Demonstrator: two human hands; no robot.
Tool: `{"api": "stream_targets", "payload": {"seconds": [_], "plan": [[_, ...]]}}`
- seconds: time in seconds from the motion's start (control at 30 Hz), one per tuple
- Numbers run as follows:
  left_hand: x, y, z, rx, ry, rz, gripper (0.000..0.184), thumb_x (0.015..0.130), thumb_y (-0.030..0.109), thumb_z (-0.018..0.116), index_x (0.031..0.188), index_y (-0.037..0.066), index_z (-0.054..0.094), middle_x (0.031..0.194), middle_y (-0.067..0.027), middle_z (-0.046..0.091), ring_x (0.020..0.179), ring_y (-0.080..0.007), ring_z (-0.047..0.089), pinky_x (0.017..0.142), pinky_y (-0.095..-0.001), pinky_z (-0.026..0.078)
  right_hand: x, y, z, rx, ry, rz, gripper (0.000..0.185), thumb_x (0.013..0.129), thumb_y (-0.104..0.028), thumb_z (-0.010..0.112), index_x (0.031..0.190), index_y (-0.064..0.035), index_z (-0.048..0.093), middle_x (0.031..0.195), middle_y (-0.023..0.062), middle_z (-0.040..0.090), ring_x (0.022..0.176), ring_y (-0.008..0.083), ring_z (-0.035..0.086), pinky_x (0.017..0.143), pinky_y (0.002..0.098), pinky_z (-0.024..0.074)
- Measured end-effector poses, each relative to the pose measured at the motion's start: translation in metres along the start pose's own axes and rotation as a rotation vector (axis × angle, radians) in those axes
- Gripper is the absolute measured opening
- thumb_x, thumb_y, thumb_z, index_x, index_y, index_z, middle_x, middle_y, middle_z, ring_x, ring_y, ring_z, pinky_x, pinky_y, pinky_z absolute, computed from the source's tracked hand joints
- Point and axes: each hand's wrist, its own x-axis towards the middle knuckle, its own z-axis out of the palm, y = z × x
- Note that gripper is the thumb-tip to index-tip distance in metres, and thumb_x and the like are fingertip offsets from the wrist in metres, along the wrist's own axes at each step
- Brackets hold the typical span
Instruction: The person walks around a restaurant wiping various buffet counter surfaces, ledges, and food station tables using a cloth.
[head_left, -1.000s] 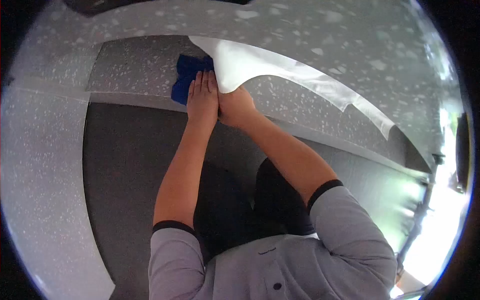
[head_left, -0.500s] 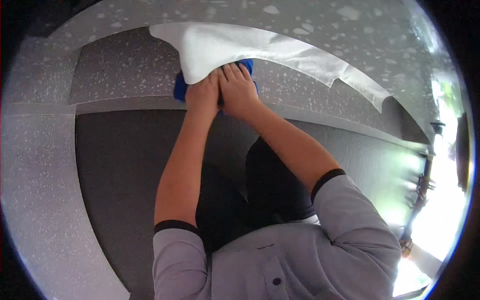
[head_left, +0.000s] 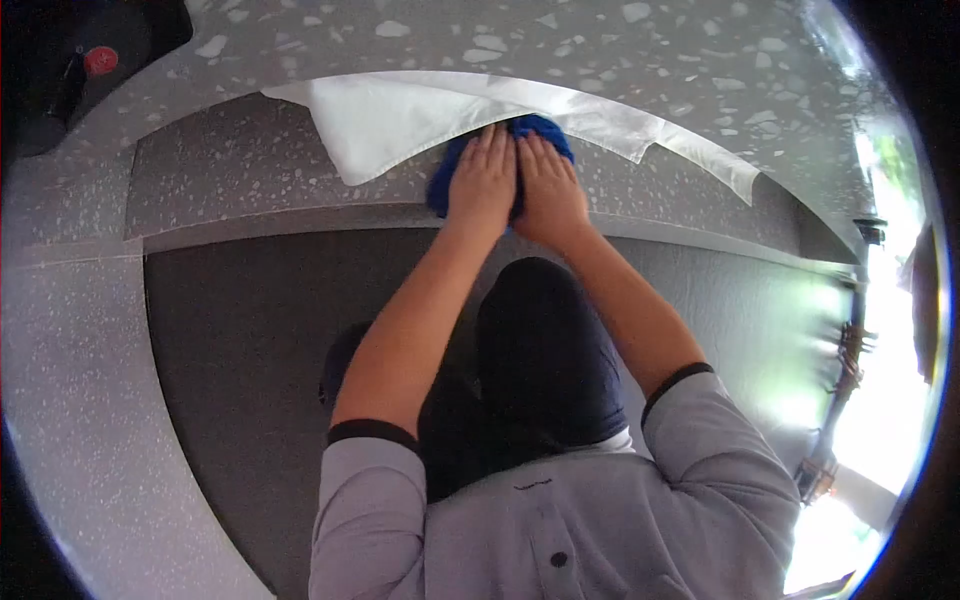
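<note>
A crumpled blue cloth (head_left: pixel 438 192) lies against the speckled grey vertical face below the stone edge. My left hand (head_left: pixel 482 188) rests flat on it with fingers stretched out and pointing up. Beside it, nearly touching, my right hand (head_left: pixel 550 192) also presses flat on the cloth, fingers extended. Just above and to the left hangs a white cloth (head_left: pixel 365 130), draped from under the speckled edge. Its lower border passes close to my fingertips. Both palms are hidden from view.
A speckled stone surface (head_left: pixel 560 50) spans the top. A dark panel (head_left: pixel 250 350) lies below the ledge, and a pale speckled panel (head_left: pixel 70 400) stands at left. A black object with a red round part (head_left: pixel 101 60) sits top left. Bright daylight shows at right.
Both hands and the blue cloth have moved to the right along the speckled face. The white cloth's left part now hangs away from my hands. The black object has come into view.
</note>
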Motion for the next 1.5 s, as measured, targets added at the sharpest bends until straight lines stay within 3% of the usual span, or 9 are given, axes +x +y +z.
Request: {"api": "stream_targets", "payload": {"seconds": [0.27,0.47,0.7,0.8,0.9,0.97,1.03,1.2,1.5], "plan": [[-0.021,-0.028,-0.016,-0.073,0.029,0.029,0.075,0.077,0.004,0.069,0.146,-0.007,0.042,0.157,-0.0217,0.038,0.148,-0.0348,0.036,0.122,-0.0456,0.029,0.013,-0.005,0.007,-0.061,0.052,-0.202,0.109,0.067,-0.042,0.085,0.152,0.0027,0.033,0.158,0.0211,0.038,0.151,0.0336,0.03,0.126,0.0485,0.0179],[-0.053,-0.083,-0.063,0.101,-0.18,-0.153,0.11,0.062,0.021,0.092,0.153,0.0,0.033,0.161,-0.0194,0.031,0.149,-0.0351,0.031,0.121,-0.0482,0.029,0.046,-0.078,0.001,-0.061,0.002,-0.319,0.108,0.074,-0.054,0.08,0.155,0.0002,0.032,0.16,0.0188,0.035,0.153,0.0326,0.026,0.125,0.05,0.0165],[-0.05,-0.082,-0.062,0.163,-0.186,-0.249,0.108,0.062,0.022,0.092,0.152,0.004,0.036,0.158,-0.0241,0.031,0.147,-0.0414,0.032,0.118,-0.0534,0.03,0.047,-0.083,0.007,0.019,0.051,-0.277,0.103,0.071,-0.045,0.083,0.152,-0.0013,0.036,0.161,0.0177,0.036,0.152,0.0328,0.028,0.124,0.0484,0.0199],[-0.043,-0.079,-0.048,0.176,-0.088,-0.177,0.077,0.081,0.018,0.078,0.148,0.003,0.044,0.157,-0.0254,0.035,0.145,-0.0423,0.036,0.119,-0.0523,0.03,0.042,-0.078,0.007,0.038,0.048,-0.23,0.102,0.07,-0.04,0.084,0.151,-0.0015,0.036,0.16,0.0178,0.036,0.151,0.0324,0.03,0.124,0.0471,0.0218],[-0.03,-0.063,-0.029,0.115,-0.043,-0.089,0.08,0.079,0.017,0.077,0.148,-0.002,0.041,0.157,-0.0279,0.034,0.145,-0.0441,0.035,0.119,-0.0527,0.03,0.029,-0.054,0.003,0.044,0.028,-0.157,0.103,0.069,-0.04,0.084,0.151,-0.0008,0.035,0.16,0.0186,0.037,0.151,0.0321,0.031,0.124,0.0472,0.0227],[-0.019,-0.042,-0.024,0.072,0.05,-0.014,0.049,0.094,0.015,0.052,0.139,-0.003,0.053,0.149,-0.0272,0.046,0.14,-0.0431,0.043,0.117,-0.0521,0.033,0.015,-0.032,0.002,0.041,0.028,-0.103,0.106,0.069,-0.042,0.084,0.152,-0.0006,0.034,0.159,0.02,0.037,0.152,0.0329,0.03,0.124,0.0484,0.0224],[-0.01,-0.021,-0.011,0.049,0.146,0.034,0.047,0.094,0.016,0.053,0.136,-0.004,0.056,0.148,-0.0231,0.049,0.14,-0.039,0.044,0.117,-0.0493,0.035,0.007,-0.014,0.001,-0.002,0.023,-0.071,0.108,0.068,-0.041,0.085,0.152,0.0004,0.032,0.158,0.0222,0.037,0.152,0.0341,0.03,0.124,0.0491,0.0222],[-0.012,-0.013,-0.01,0.0,0.068,0.065,0.075,0.077,0.013,0.076,0.143,-0.006,0.047,0.155,-0.0221,0.04,0.145,-0.0351,0.039,0.121,-0.0461,0.031,0.005,-0.008,0.002,-0.1,0.006,-0.089,0.111,0.071,-0.05,0.082,0.154,0.0025,0.03,0.16,0.0206,0.035,0.153,0.0335,0.027,0.124,0.0488,0.0204],[-0.018,-0.046,-0.067,-0.572,-0.197,0.115,0.093,0.072,0.014,0.085,0.148,-0.011,0.038,0.162,-0.0275,0.027,0.151,-0.0392,0.026,0.124,-0.0436,0.028,-0.002,0.008,0.01,0.087,0.14,-0.132,0.128,0.066,-0.069,0.08,0.156,0.0045,0.026,0.162,0.0209,0.032,0.153,0.0341,0.025,0.126,0.0472,0.0175]]}}
